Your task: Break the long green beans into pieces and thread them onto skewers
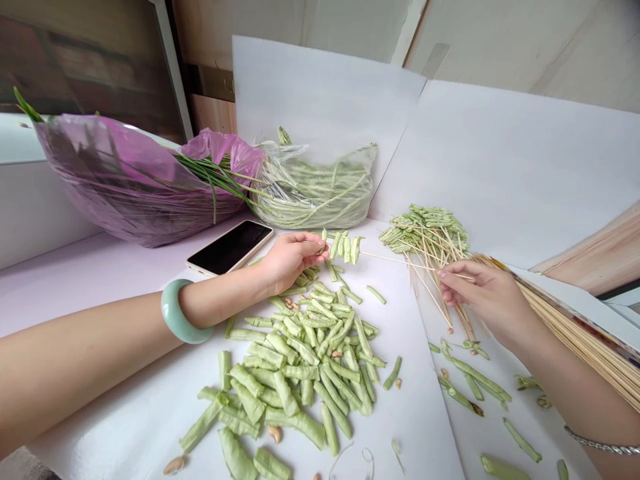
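A white-paper-lined counter is spread w/ produce, the sheets apparently laid down to keep the surface clean. At the back, a purple plastic bag w/ chives is set beside a clear bag of long beans, both seemingly kept clear of the work area. At right, a bundle of bamboo skewers is rested w/in easy reach of the R hand, near a heap of loaded skewers. A large pile of cut beans is spread just below the L hand, prob. so pieces can be reached quickly. A phone is left just beside the L hand. 1 skewer is held btwn the 2 hands: its near end is pinched by the R hand's fingertips, while bean pieces threaded on it sit just past the L hand's closed fingers, which are clamped at the far end, likely to steady it. A jade bangle is worn on the L wrist; a few tan seeds are scattered among the beans.
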`<action>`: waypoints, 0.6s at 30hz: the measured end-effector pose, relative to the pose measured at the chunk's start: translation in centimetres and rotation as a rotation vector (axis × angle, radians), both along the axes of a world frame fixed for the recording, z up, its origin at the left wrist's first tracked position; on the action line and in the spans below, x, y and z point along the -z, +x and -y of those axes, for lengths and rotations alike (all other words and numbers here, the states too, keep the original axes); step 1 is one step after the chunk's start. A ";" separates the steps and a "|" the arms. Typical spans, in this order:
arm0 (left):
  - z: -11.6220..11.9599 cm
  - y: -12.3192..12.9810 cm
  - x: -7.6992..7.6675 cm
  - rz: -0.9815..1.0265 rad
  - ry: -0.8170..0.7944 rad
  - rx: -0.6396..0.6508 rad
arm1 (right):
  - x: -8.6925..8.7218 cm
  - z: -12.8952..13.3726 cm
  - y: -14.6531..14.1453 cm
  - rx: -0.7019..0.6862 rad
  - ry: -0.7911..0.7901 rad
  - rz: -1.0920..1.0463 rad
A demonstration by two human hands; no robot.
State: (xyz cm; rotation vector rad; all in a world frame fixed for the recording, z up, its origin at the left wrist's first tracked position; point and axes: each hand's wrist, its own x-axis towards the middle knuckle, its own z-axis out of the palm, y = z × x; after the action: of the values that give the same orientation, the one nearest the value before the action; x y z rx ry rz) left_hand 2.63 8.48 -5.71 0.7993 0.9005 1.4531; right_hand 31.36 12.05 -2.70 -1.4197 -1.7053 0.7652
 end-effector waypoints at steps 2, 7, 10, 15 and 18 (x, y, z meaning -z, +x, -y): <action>-0.1 0.0 0.0 0.008 0.013 -0.005 | -0.2 -0.1 0.4 -0.022 0.043 0.151; -0.2 -0.2 0.3 0.058 0.039 -0.059 | -1.0 0.5 0.6 -0.057 0.212 0.498; -0.1 -0.2 0.4 0.078 0.064 -0.071 | -0.8 1.6 -0.1 -0.180 0.161 0.482; 0.4 0.4 0.0 0.109 0.067 -0.019 | 0.1 4.0 -2.6 -0.367 -0.025 0.405; 0.7 0.8 0.0 0.143 0.054 0.015 | 0.8 5.4 -4.2 -0.435 -0.152 0.329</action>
State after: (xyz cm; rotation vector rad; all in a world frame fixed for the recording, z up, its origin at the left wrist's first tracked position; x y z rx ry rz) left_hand 3.41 7.79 -5.71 0.7299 0.7484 1.5069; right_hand 27.14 6.63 -3.54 -1.3441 -2.2989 0.9483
